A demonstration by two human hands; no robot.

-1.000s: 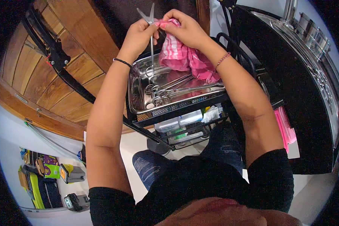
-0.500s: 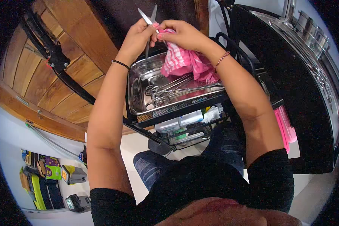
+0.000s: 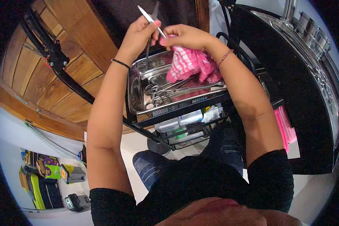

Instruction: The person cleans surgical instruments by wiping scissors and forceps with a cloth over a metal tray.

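My left hand (image 3: 140, 37) pinches a pair of metal scissors (image 3: 146, 14) with the blades spread apart and pointing away from me. A pink and white striped cloth (image 3: 190, 62) hangs from my right hand (image 3: 184, 37), whose fingertips are at the lower part of one blade. Both hands are above a steel tray (image 3: 136, 109), where several metal instruments with ring handles (image 3: 160, 98) lie. The cloth's lower end hangs over the right part of this tray.
A black mesh trolley (image 3: 150, 121) carries the tray, with packets on its lower shelf. On the right, a black counter (image 3: 290, 101) holds a long tray of instruments (image 3: 322, 81) and a steel canister (image 3: 310, 32). A wooden door (image 3: 75, 71) is at left.
My right hand has moved slightly right and down with the cloth, away from my left hand. More of the blade shows between the hands.
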